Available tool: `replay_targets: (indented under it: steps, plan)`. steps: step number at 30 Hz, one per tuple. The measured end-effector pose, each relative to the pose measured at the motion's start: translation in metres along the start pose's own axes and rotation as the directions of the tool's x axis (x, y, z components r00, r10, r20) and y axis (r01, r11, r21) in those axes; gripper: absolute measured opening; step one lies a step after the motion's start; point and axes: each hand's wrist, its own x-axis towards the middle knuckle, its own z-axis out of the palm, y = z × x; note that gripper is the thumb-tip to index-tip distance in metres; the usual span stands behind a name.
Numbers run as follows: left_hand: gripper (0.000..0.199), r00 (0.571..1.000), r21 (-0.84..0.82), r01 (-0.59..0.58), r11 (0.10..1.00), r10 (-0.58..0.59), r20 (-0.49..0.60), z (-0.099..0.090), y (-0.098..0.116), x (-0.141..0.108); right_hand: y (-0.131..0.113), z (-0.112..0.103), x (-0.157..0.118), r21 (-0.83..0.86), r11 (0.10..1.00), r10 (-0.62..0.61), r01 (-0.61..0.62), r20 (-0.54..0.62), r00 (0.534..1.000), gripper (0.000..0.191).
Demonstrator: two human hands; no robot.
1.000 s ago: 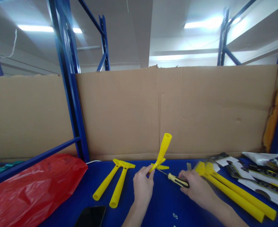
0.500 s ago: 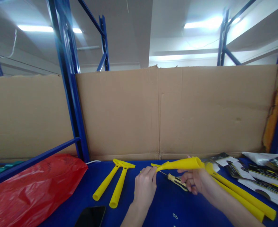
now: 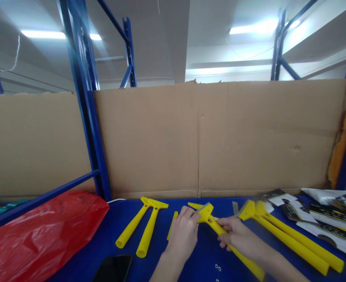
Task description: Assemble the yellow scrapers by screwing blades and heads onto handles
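A yellow scraper (image 3: 207, 215) is held between my two hands, its head up and left and its long handle slanting down to the right. A thin pale blade edge shows along its head. My left hand (image 3: 184, 231) is closed on the left end of the head, fingertips partly hidden. My right hand (image 3: 234, 234) is wrapped round the upper handle. A flat yellow strip (image 3: 173, 225) lies just left of my left hand, and another yellow piece (image 3: 194, 205) shows behind it. The screwdriver cannot be made out now.
Two yellow scrapers (image 3: 147, 229) lie to the left, two longer ones (image 3: 293, 239) to the right. Small nuts (image 3: 218, 267) sit near the front, beside a black phone (image 3: 113, 268). A red plastic bag (image 3: 49, 235) is left; printed packages (image 3: 331, 223) lie right. Cardboard (image 3: 161, 141) stands behind.
The scraper has swung round: its handle end, raised toward the upper right before, now points down right. My right hand has closed round the handle. The screwdriver has gone from sight.
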Motion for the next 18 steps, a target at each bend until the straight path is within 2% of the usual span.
replay_targets:
  steps: [2,5,7,10,12,15,18]
  plan:
    - [0.026,0.999,-0.028,-0.017,0.999,0.018,0.050,-0.004,0.005,-0.001,0.004,0.001,0.005,-0.041,0.999,-0.021,0.020,-0.020,1.000,0.047]
    - [0.023,0.997,-0.083,-0.035,0.996,0.040,0.063,-0.008,0.014,-0.002,0.002,-0.003,0.004,-0.103,0.993,-0.064,0.063,-0.003,0.998,0.047]
    - [0.021,0.989,-0.153,-0.027,0.988,0.049,0.140,-0.008,0.019,-0.003,-0.001,-0.006,0.001,-0.174,0.980,-0.099,0.099,0.005,0.995,0.046]
    - [0.019,0.936,-0.294,0.046,0.955,0.062,0.347,-0.008,0.022,-0.005,-0.003,-0.009,-0.002,-0.252,0.961,-0.121,0.112,-0.022,0.992,0.048]
    - [0.021,0.894,-0.368,0.116,0.922,0.065,0.444,-0.008,0.020,-0.006,-0.002,-0.009,-0.001,-0.269,0.957,-0.124,0.109,-0.037,0.992,0.048]
    - [0.023,0.852,-0.435,0.192,0.880,0.071,0.519,-0.009,0.017,-0.006,-0.001,-0.008,-0.001,-0.273,0.955,-0.132,0.117,-0.036,0.991,0.049]
    - [0.019,0.818,-0.462,0.216,0.860,0.099,0.567,-0.011,0.016,-0.004,-0.002,-0.007,-0.003,-0.275,0.955,-0.130,0.116,-0.036,0.991,0.050]
